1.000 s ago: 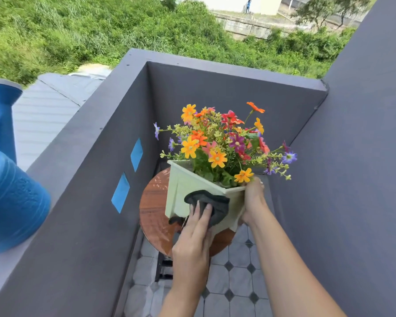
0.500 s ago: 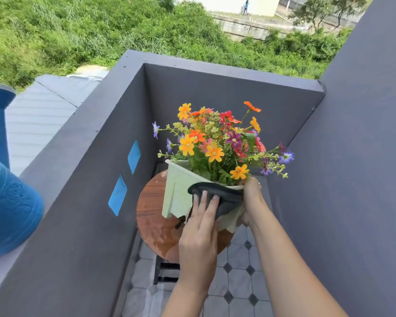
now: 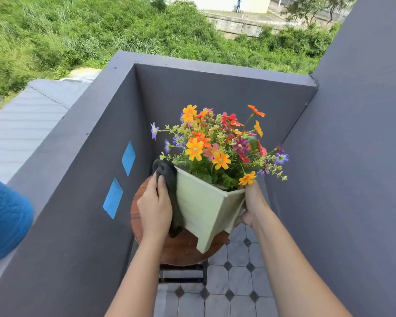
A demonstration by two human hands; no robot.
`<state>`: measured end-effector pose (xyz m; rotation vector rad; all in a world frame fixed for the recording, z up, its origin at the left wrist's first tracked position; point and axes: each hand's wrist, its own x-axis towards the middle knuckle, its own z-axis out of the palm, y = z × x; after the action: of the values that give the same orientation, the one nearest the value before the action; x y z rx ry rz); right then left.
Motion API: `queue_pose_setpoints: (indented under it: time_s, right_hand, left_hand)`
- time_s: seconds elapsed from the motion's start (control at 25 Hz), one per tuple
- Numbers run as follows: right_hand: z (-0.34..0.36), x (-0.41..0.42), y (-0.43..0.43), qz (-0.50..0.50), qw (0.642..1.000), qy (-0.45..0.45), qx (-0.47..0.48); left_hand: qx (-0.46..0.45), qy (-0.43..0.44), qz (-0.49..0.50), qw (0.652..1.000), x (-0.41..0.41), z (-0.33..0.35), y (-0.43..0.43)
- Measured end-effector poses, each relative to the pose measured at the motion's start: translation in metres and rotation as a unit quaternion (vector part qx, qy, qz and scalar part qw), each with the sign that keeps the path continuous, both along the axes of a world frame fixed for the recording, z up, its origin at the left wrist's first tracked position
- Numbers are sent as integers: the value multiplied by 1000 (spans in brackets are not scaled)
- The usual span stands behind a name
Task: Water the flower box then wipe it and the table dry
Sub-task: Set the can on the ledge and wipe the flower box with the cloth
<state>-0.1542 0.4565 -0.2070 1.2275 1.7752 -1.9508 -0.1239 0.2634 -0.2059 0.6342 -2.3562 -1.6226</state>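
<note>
A pale green flower box (image 3: 204, 207) full of orange, red and purple flowers (image 3: 217, 145) stands on a small round wooden table (image 3: 183, 250). My left hand (image 3: 154, 207) presses a dark cloth (image 3: 169, 179) against the box's left side, the cloth reaching over the rim's left corner. At the box's right side, my right hand (image 3: 252, 204) grips the wall just under the rim. Part of the table top is hidden by the box and my left hand.
A blue watering can (image 3: 2, 216) rests on top of the grey parapet wall (image 3: 73, 156) at the far left. Grey walls close in the corner on the left, back and right. Tiled floor (image 3: 229, 294) lies below the table.
My left hand slid the cloth from the box's front face and rim round to its left side. The box now shows a corner toward me. My right hand stays on the right side.
</note>
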Motion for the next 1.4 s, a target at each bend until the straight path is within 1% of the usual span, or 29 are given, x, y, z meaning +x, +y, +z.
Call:
queue_pose_setpoints:
  time_s: [0.12, 0.2, 0.24, 0.32, 0.4, 0.48, 0.52, 0.56, 0.68, 0.76, 0.84, 0.96, 1.12, 1.16, 1.24, 1.4]
  right_hand:
    - [-6, 1, 1, -9, 1000, 3, -21]
    - [-20, -4, 3, -40, 998, 10, -38]
    - [-30, -7, 5, -59, 998, 24, -27]
    - [-63, -17, 16, -102, 994, 49, -10]
    - [-77, -14, 17, -86, 994, 54, -42]
    - [-70, 2, 10, -66, 990, 101, -76]
    - [-43, 16, -3, -50, 988, 109, -97]
    - [-9, 31, -17, -49, 983, 136, -109]
    - [6, 55, -26, -52, 971, 196, -125]
    - [2, 64, -34, -54, 974, 194, -107]
    - [1, 71, -42, -26, 975, 210, -64]
    - [10, 74, -53, -22, 970, 241, 4]
    - [11, 63, -57, -44, 974, 216, 45]
    - [14, 61, -60, -51, 978, 195, 57]
    - [15, 52, -60, -68, 980, 176, 71]
    - [18, 37, -60, -55, 980, 185, 57]
  left_hand:
    - [92, -65, -14, 993, -8, -5, -18]
    - [140, -70, -27, 987, -1, 7, -14]
    - [145, -64, -40, 987, 2, 14, -10]
    - [131, -48, -58, 989, 6, 22, -1]
    - [104, -33, -32, 993, 10, 26, 4]
    - [90, -26, -16, 995, 13, 27, 8]
    - [82, -25, -19, 996, 14, 28, 10]
    - [73, -18, -23, 997, 16, 28, 12]
    - [63, -2, -18, 998, 17, 25, 14]
    - [64, -2, -9, 998, 19, 21, 14]
    - [75, 5, 1, 997, 25, 17, 16]
    - [95, 16, 32, 995, 37, 16, 18]
    - [110, 39, 66, 991, 51, 11, 18]
    - [108, 41, 69, 991, 54, 10, 17]
    - [105, 47, 66, 991, 56, 11, 15]
    - [91, 75, 41, 992, 63, 23, 17]
